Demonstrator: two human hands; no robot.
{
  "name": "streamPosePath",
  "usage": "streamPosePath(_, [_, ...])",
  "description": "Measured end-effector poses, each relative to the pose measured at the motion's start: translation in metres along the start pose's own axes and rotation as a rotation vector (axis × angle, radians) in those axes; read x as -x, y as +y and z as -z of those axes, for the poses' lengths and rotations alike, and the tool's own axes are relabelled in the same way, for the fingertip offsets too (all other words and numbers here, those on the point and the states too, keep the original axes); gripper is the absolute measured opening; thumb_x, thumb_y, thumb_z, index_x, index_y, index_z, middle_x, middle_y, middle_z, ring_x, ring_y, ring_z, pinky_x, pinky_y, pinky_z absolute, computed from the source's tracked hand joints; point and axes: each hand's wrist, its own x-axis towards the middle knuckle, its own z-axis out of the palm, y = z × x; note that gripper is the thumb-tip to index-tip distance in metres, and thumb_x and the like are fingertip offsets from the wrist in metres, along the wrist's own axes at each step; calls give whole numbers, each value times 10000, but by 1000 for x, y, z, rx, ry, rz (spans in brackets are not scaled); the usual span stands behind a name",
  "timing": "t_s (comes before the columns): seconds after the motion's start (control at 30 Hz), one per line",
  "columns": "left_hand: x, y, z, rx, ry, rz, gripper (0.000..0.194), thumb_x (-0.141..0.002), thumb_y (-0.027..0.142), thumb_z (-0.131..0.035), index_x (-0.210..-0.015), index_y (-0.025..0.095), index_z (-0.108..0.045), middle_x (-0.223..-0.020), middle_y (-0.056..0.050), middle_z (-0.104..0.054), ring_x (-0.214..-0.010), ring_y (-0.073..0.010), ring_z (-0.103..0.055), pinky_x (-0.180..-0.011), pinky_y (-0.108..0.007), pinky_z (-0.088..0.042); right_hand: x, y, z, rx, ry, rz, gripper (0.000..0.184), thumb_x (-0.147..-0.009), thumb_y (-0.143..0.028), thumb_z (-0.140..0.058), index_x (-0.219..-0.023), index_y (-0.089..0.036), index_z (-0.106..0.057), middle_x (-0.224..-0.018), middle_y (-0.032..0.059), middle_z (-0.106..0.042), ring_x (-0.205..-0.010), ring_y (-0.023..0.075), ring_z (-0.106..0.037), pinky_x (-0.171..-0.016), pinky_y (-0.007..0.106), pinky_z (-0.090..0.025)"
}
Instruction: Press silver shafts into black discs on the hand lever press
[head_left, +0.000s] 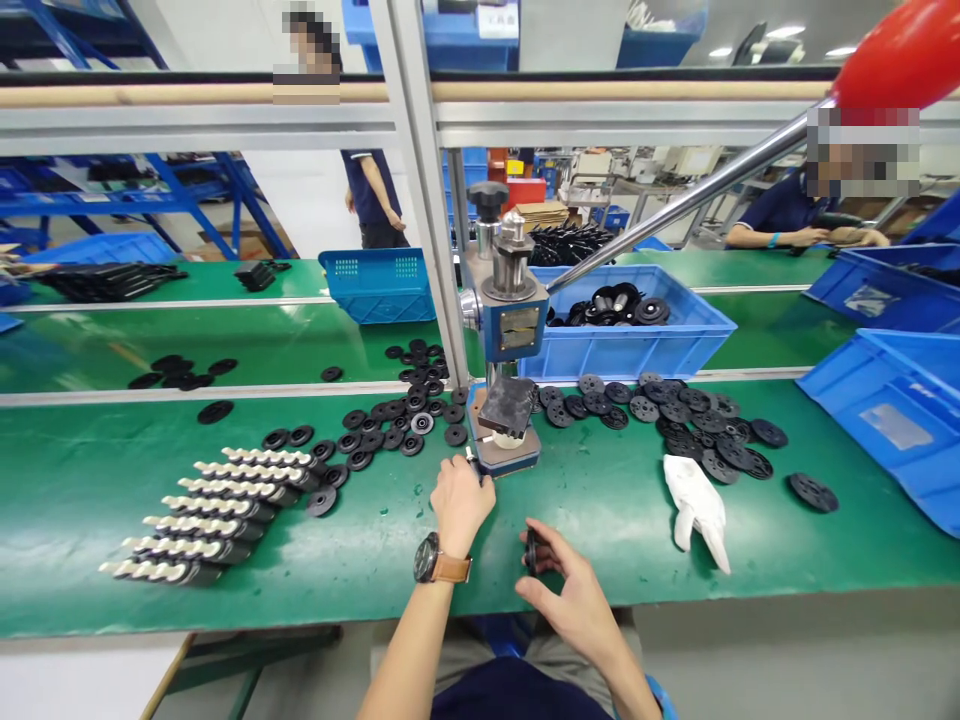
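My left hand point(461, 500), with a watch on its wrist, is closed at the front left corner of the arbor press point(516, 325). A small dark part with a white tip point(471, 456) shows at its fingers; most of it is hidden. Lower and to the right, my right hand point(574, 590) grips a black plastic disc point(532, 552) on edge between thumb and fingers. On the press base a black block point(507, 404) sits over a whitish round piece point(510, 438).
Left stand rows of black parts with white tops point(202, 525). Small black discs point(371, 440) lie left of the press, larger discs point(697, 410) right. A white glove point(694, 510) and blue bins point(630, 350) are rightward. The press lever point(690, 195) slants up right.
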Motion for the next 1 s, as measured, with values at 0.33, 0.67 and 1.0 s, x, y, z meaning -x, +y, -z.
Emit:
streamPosePath(0.33, [0, -1, -7, 60, 62, 4, 203, -919, 153, -521, -1106, 132, -597, -1134, -185, -649, -1105, -337, -681, -805, -375, -526, 5, 4, -3, -13, -17, -19, 702, -812, -483, -796, -1425, -206, -595, -1244, 133, -725, -921, 261, -720, -878, 442, -613])
streamPosePath(0.67, [-7, -34, 6, 392, 118, -55, 317, -927, 146, -523, -1230, 161, -612, -1167, -169, -710, -1128, -306, -688, -955, -409, -527, 9, 4, 0, -62, -29, -50, 706, -825, -528, -781, -1427, -216, -584, -1267, 137, -718, -957, 269, -725, -919, 441, -591])
streamPosePath(1.0, [69, -55, 10, 1119, -246, -234, 281, -861, 356, -677, -1083, 187, -644, -999, -80, -744, -931, -231, -714, -814, -349, -566, -16, -24, 11, -410, -30, 43, 647, -918, -692, -621, -1398, -259, -597, -1195, 107, -704, -794, 173, -658, -732, 309, -555])
